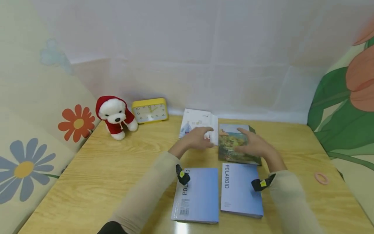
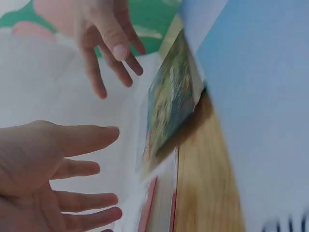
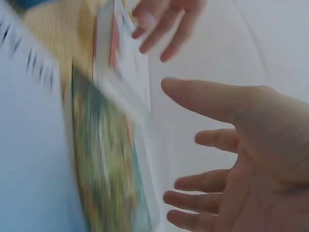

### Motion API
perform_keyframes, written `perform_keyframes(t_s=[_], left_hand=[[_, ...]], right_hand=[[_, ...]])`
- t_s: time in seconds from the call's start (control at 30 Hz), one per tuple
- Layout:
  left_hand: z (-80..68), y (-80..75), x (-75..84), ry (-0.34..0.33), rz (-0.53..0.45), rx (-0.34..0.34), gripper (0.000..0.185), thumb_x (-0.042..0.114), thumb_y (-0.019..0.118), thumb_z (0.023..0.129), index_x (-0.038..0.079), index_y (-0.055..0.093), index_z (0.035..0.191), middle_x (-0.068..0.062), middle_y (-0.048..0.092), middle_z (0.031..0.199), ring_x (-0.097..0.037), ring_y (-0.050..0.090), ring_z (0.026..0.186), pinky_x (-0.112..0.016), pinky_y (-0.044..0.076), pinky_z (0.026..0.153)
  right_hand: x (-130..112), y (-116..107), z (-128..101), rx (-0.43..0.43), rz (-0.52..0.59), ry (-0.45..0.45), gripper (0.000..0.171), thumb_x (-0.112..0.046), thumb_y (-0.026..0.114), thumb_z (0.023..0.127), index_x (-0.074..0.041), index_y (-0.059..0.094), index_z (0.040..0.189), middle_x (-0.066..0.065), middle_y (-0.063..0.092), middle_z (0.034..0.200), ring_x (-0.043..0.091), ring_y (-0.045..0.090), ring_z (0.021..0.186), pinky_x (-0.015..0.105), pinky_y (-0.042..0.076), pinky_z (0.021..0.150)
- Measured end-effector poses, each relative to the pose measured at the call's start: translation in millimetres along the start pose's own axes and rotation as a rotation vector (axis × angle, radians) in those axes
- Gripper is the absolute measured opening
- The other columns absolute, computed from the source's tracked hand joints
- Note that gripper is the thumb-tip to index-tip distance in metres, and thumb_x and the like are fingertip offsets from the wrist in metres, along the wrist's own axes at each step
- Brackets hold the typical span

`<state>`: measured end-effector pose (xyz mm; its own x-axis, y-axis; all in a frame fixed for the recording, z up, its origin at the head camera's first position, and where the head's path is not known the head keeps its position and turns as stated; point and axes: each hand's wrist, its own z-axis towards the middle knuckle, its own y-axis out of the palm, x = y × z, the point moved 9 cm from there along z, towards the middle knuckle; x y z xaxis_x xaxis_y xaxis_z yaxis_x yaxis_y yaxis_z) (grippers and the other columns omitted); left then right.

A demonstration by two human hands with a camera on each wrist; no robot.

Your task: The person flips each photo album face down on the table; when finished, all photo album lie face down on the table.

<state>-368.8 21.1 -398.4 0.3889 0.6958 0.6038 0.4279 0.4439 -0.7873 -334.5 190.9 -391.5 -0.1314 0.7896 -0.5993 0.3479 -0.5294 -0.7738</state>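
Note:
My left hand (image 1: 198, 138) hovers over the white book (image 1: 198, 117) at the back, fingers spread and holding nothing. Above the book with a painted landscape cover (image 1: 232, 148), my right hand (image 1: 255, 143) is likewise spread with nothing in it. In the left wrist view the left fingers (image 2: 87, 200) are apart from the books. The right wrist view shows the right thumb (image 3: 203, 96) and fingers stretched out, also apart from the covers. Two blue POLAROID books, the left one (image 1: 201, 195) and the right one (image 1: 242, 191), lie nearer, below my wrists.
A white plush dog (image 1: 115, 110) in a red hood sits at the back left beside a yellow clock (image 1: 150, 111). A pink ring (image 1: 321, 178) lies on the wooden table (image 1: 96, 182) at the right. A white cloth (image 1: 187, 58) hangs behind.

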Motion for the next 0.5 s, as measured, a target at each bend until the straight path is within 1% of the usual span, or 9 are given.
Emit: perform_keyframes(t_s=[0.03, 0.13, 0.2, 0.27, 0.33, 0.4, 0.43, 0.5], left_hand=[[-3.6, -8.9, -9.3, -0.015, -0.007, 0.049, 0.065, 0.027, 0.070, 0.092, 0.004, 0.045, 0.147, -0.018, 0.049, 0.146, -0.034, 0.049, 0.130, -0.048, 0.039, 0.109], [-13.1, -24.7, -34.5, -0.053, -0.090, 0.165, 0.059, 0.026, 0.071, 0.092, 0.002, 0.050, 0.142, -0.020, 0.051, 0.143, -0.035, 0.050, 0.128, -0.049, 0.040, 0.108], [-18.9, -30.4, -48.8, -0.075, -0.118, 0.238, 0.058, 0.026, 0.072, 0.091, 0.001, 0.052, 0.140, -0.021, 0.049, 0.143, -0.037, 0.046, 0.131, -0.050, 0.041, 0.107], [-23.8, -34.5, -61.9, -0.104, -0.129, 0.300, 0.061, 0.023, 0.074, 0.089, 0.000, 0.050, 0.140, -0.023, 0.045, 0.145, -0.039, 0.040, 0.134, -0.052, 0.038, 0.109], [-26.3, -36.3, -74.4, -0.140, -0.140, 0.352, 0.071, 0.022, 0.078, 0.086, -0.001, 0.044, 0.143, -0.025, 0.039, 0.148, -0.041, 0.033, 0.137, -0.052, 0.034, 0.111], [-25.8, -35.0, -85.9, -0.166, -0.176, 0.392, 0.084, 0.017, 0.083, 0.080, -0.003, 0.035, 0.147, -0.028, 0.033, 0.149, -0.042, 0.028, 0.139, -0.053, 0.029, 0.114], [-24.1, -33.7, -90.3, -0.162, -0.192, 0.407, 0.089, 0.015, 0.084, 0.077, -0.004, 0.032, 0.147, -0.029, 0.034, 0.147, -0.042, 0.030, 0.137, -0.052, 0.029, 0.115], [-19.4, -29.3, -95.9, -0.131, -0.237, 0.416, 0.093, 0.007, 0.084, 0.071, -0.005, 0.030, 0.146, -0.027, 0.040, 0.141, -0.039, 0.038, 0.132, -0.048, 0.032, 0.114]], right_hand=[[-11, 3, 7, 0.014, 0.004, -0.020, 0.089, -0.032, 0.071, 0.091, -0.003, 0.019, 0.158, 0.028, 0.025, 0.157, 0.050, 0.027, 0.140, 0.067, 0.028, 0.109], [-42, 14, 32, 0.061, 0.024, -0.096, 0.093, -0.032, 0.075, 0.088, -0.008, 0.019, 0.159, 0.020, 0.024, 0.160, 0.043, 0.025, 0.144, 0.063, 0.025, 0.112], [-58, 22, 49, 0.095, 0.021, -0.141, 0.095, -0.031, 0.078, 0.086, -0.006, 0.021, 0.158, 0.022, 0.026, 0.159, 0.042, 0.025, 0.144, 0.062, 0.024, 0.113], [-69, 32, 66, 0.104, 0.033, -0.165, 0.097, -0.035, 0.079, 0.085, -0.006, 0.021, 0.158, 0.024, 0.026, 0.158, 0.043, 0.025, 0.144, 0.061, 0.023, 0.114], [-75, 42, 80, 0.097, 0.041, -0.175, 0.100, -0.039, 0.079, 0.084, -0.003, 0.021, 0.157, 0.027, 0.026, 0.157, 0.045, 0.025, 0.143, 0.059, 0.023, 0.115], [-76, 49, 91, 0.079, 0.051, -0.155, 0.103, -0.043, 0.079, 0.082, -0.002, 0.021, 0.157, 0.030, 0.024, 0.157, 0.046, 0.024, 0.143, 0.058, 0.022, 0.116], [-75, 52, 95, 0.069, 0.062, -0.136, 0.104, -0.044, 0.079, 0.082, -0.002, 0.021, 0.157, 0.029, 0.024, 0.157, 0.045, 0.024, 0.143, 0.058, 0.021, 0.116], [-72, 57, 101, 0.061, 0.041, -0.102, 0.105, -0.048, 0.079, 0.081, -0.002, 0.023, 0.156, 0.029, 0.025, 0.156, 0.046, 0.026, 0.142, 0.058, 0.023, 0.115]])
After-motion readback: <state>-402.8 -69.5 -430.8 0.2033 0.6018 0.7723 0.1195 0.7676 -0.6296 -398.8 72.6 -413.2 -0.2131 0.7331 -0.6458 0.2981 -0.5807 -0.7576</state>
